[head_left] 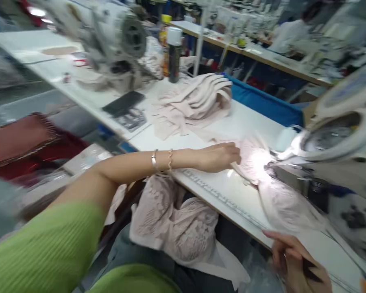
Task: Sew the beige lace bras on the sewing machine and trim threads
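My left hand [222, 156] pinches the left edge of the pink lace bra [271, 191], its length slanting rightward and towards me by the sewing machine [341, 173]; my right hand [299, 256] (finger out, grip I can't tell) sits apart

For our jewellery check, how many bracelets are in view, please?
2: a silver band and a wavy band beside it, both around the left forearm; others may be hidden.

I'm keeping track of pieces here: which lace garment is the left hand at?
The lit lace garment on the white table, its edge at the left hand. The other lace garment lies across the person's lap, away from those fingers.
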A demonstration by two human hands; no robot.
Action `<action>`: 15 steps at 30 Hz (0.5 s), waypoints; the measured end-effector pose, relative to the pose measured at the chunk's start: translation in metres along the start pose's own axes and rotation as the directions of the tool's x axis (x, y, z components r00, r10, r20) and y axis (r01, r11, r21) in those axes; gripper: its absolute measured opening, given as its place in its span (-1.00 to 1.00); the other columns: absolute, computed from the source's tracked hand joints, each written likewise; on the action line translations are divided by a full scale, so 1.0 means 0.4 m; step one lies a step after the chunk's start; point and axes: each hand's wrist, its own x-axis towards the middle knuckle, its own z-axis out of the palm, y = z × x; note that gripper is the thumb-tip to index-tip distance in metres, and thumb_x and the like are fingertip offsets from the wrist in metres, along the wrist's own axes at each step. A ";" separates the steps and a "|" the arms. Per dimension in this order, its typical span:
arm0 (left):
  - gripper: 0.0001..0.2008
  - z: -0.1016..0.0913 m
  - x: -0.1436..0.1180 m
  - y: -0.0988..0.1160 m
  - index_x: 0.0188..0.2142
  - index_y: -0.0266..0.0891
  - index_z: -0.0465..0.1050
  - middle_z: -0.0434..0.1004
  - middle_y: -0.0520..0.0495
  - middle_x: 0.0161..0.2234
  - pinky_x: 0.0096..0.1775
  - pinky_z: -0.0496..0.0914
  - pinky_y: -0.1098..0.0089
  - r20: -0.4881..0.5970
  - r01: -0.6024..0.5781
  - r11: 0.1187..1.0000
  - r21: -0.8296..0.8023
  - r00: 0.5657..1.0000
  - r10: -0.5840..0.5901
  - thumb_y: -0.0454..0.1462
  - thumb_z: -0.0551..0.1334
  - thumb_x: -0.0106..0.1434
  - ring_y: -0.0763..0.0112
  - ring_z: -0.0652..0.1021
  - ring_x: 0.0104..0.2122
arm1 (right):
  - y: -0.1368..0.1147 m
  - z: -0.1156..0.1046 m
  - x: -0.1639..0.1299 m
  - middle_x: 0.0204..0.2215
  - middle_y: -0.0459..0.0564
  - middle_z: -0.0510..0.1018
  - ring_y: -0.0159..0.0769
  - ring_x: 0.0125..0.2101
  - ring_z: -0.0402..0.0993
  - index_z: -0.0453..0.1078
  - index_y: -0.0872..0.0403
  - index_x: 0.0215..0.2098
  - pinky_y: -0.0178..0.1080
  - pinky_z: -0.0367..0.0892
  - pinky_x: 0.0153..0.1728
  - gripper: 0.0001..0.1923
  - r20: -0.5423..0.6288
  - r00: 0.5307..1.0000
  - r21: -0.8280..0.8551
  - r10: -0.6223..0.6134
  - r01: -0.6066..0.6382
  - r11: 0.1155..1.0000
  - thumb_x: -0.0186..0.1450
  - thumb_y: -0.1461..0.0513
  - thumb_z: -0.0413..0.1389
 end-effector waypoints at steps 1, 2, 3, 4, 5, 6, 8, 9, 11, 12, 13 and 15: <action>-0.83 0.021 0.027 -0.008 -0.10 -0.38 0.49 0.54 -0.33 -0.07 0.04 0.35 0.17 0.004 -0.032 0.999 0.027 0.999 0.032 -0.40 0.14 0.40 0.11 0.45 -0.05 | -0.005 -0.020 0.027 -0.67 -0.11 0.38 -0.32 -0.67 0.30 0.59 -0.03 -0.28 -0.29 0.24 -0.60 -0.53 -0.055 0.998 -0.091 -0.005 0.000 0.996 0.42 -0.12 0.00; -0.82 0.041 0.051 -0.015 -0.12 -0.38 0.49 0.54 -0.34 -0.07 0.02 0.34 0.18 0.008 -0.071 0.996 0.047 0.997 0.070 -0.43 0.11 0.40 0.12 0.44 -0.05 | -0.007 -0.037 0.057 -0.65 -0.12 0.39 -0.33 -0.65 0.30 0.59 -0.03 -0.29 -0.30 0.24 -0.59 -0.58 -0.085 0.996 -0.169 -0.029 0.014 0.985 0.43 -0.06 0.01; -0.80 0.060 0.073 -0.021 -0.15 -0.38 0.48 0.54 -0.33 -0.08 0.00 0.34 0.20 0.015 -0.122 0.991 0.061 0.993 0.121 -0.44 0.08 0.41 0.13 0.44 -0.07 | -0.005 -0.051 0.091 -0.60 -0.10 0.45 -0.33 -0.63 0.32 0.58 -0.02 -0.33 -0.30 0.24 -0.57 -0.63 -0.086 0.993 -0.238 -0.076 0.054 0.970 0.42 -0.01 0.04; -0.79 0.077 0.093 -0.027 -0.17 -0.37 0.48 0.54 -0.32 -0.09 -0.03 0.34 0.23 0.036 -0.176 0.981 0.075 0.984 0.174 -0.45 0.06 0.41 0.15 0.44 -0.09 | 0.002 -0.062 0.126 -0.52 -0.08 0.52 -0.32 -0.57 0.37 0.56 -0.01 -0.35 -0.30 0.26 -0.53 -0.66 -0.108 0.989 -0.307 -0.104 0.066 0.950 0.41 0.03 0.04; -0.78 0.093 0.112 -0.031 -0.18 -0.36 0.48 0.54 -0.29 -0.10 -0.07 0.34 0.25 0.059 -0.229 0.969 0.093 0.973 0.225 -0.46 0.05 0.41 0.17 0.44 -0.12 | 0.013 -0.071 0.163 -0.48 -0.05 0.54 -0.29 -0.52 0.41 0.55 0.00 -0.37 -0.29 0.29 -0.48 -0.68 -0.132 0.983 -0.374 -0.126 0.068 0.925 0.40 0.07 0.04; -0.78 0.107 0.129 -0.033 -0.18 -0.34 0.48 0.55 -0.27 -0.12 -0.10 0.34 0.27 0.083 -0.280 0.953 0.113 0.959 0.272 -0.46 0.06 0.40 0.19 0.45 -0.15 | 0.027 -0.077 0.199 -0.46 -0.04 0.55 -0.27 -0.49 0.43 0.54 0.00 -0.36 -0.28 0.32 -0.44 -0.70 -0.143 0.980 -0.438 -0.141 0.065 0.897 0.39 0.10 0.04; -0.79 0.131 0.160 -0.030 -0.17 -0.32 0.48 0.56 -0.21 -0.17 -0.18 0.34 0.30 0.115 -0.357 0.923 0.146 0.932 0.343 -0.46 0.07 0.38 0.24 0.45 -0.23 | 0.061 -0.083 0.265 -0.35 0.01 0.59 -0.21 -0.40 0.50 0.56 0.01 -0.24 -0.25 0.36 -0.34 -0.75 -0.162 0.979 -0.572 -0.126 0.011 0.820 0.37 0.16 0.03; -0.79 0.141 0.174 -0.027 -0.18 -0.32 0.49 0.56 -0.18 -0.21 -0.23 0.34 0.31 0.119 -0.385 0.909 0.158 0.922 0.369 -0.47 0.08 0.37 0.26 0.45 -0.28 | 0.078 -0.083 0.294 -0.31 0.03 0.61 -0.17 -0.35 0.52 0.56 0.00 -0.18 -0.22 0.38 -0.31 -0.76 -0.144 0.985 -0.639 -0.099 -0.017 0.769 0.35 0.17 0.05; -0.80 0.158 0.200 -0.019 -0.25 -0.33 0.50 0.54 -0.16 -0.30 -0.33 0.31 0.31 0.121 -0.419 0.888 0.187 0.907 0.402 -0.50 0.11 0.31 0.30 0.43 -0.37 | 0.109 -0.080 0.338 -0.28 0.07 0.64 -0.07 -0.29 0.56 0.56 0.00 -0.10 -0.16 0.39 -0.26 -0.74 -0.087 0.996 -0.750 -0.020 -0.053 0.659 0.34 0.16 0.08; -0.81 0.165 0.211 -0.016 -0.30 -0.34 0.50 0.51 -0.15 -0.34 -0.38 0.28 0.31 0.123 -0.422 0.884 0.201 0.906 0.405 -0.51 0.12 0.28 0.31 0.42 -0.41 | 0.123 -0.078 0.354 -0.29 0.08 0.65 -0.03 -0.27 0.57 0.56 0.01 -0.07 -0.13 0.40 -0.24 -0.73 -0.062 0.998 -0.791 0.016 -0.059 0.609 0.35 0.15 0.10; -0.81 0.171 0.220 -0.013 -0.34 -0.35 0.50 0.49 -0.14 -0.38 -0.41 0.26 0.31 0.125 -0.419 0.883 0.211 0.908 0.400 -0.52 0.13 0.25 0.31 0.41 -0.43 | 0.134 -0.076 0.366 -0.30 0.10 0.66 0.00 -0.26 0.58 0.55 0.03 -0.05 -0.10 0.40 -0.22 -0.72 -0.046 0.998 -0.822 0.042 -0.062 0.567 0.35 0.13 0.11; -0.82 0.181 0.229 -0.009 -0.38 -0.35 0.49 0.46 -0.15 -0.41 -0.44 0.23 0.29 0.129 -0.394 0.894 0.212 0.918 0.374 -0.52 0.14 0.23 0.29 0.41 -0.45 | 0.151 -0.076 0.379 -0.27 0.15 0.68 0.05 -0.23 0.59 0.54 0.07 -0.01 -0.06 0.40 -0.18 -0.68 -0.034 0.997 -0.862 0.064 -0.062 0.504 0.36 0.11 0.12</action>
